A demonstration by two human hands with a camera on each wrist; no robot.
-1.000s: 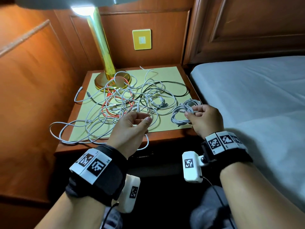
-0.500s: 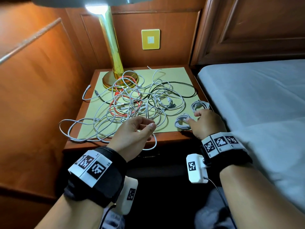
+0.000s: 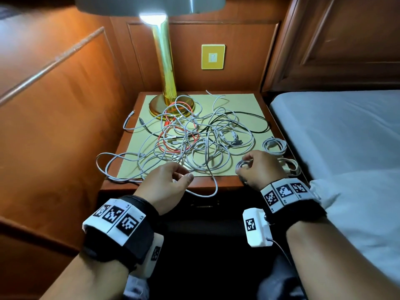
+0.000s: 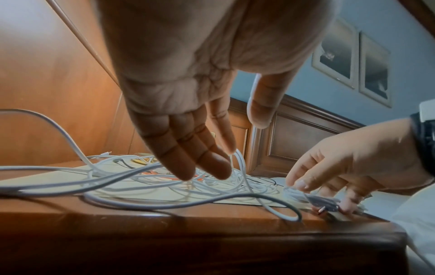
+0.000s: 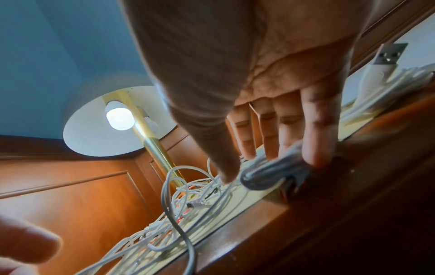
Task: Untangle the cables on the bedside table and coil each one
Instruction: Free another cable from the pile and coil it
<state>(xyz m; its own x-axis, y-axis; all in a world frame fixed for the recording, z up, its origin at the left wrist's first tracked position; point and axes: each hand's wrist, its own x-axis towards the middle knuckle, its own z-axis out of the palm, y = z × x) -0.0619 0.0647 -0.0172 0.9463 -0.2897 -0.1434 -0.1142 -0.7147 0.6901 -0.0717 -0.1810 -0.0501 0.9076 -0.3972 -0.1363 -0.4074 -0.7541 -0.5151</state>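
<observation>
the bedside table (image 3: 216, 185) is sitting in the middle of the head view, and a big tangle of cables (image 3: 194, 146) is sprawling over the pale mat (image 3: 244, 105) on top of it, mostly white strands with an orange one and a black one running through. the left hand (image 3: 166, 187) is hovering at the lower centre of that frame, right at the near edge of the tangle, its fingers (image 4: 188, 148) hanging loose and only lightly bent, holding nothing that i can see; one white loop is drooping over the table's front edge just beside it. the right hand (image 3: 259, 169) is lying at the lower right of the table, fingers pressing down on a small coiled cable (image 3: 243, 164) at the front edge, thumb and fingertips closing round the bundle in the right wrist view. two more coiled cables (image 3: 275, 146) are lying just beyond and to the right of that hand, near the bed (image 3: 346, 137). a brass lamp (image 3: 166, 83) is standing at the back of the table, its base partly under the tangle.
</observation>
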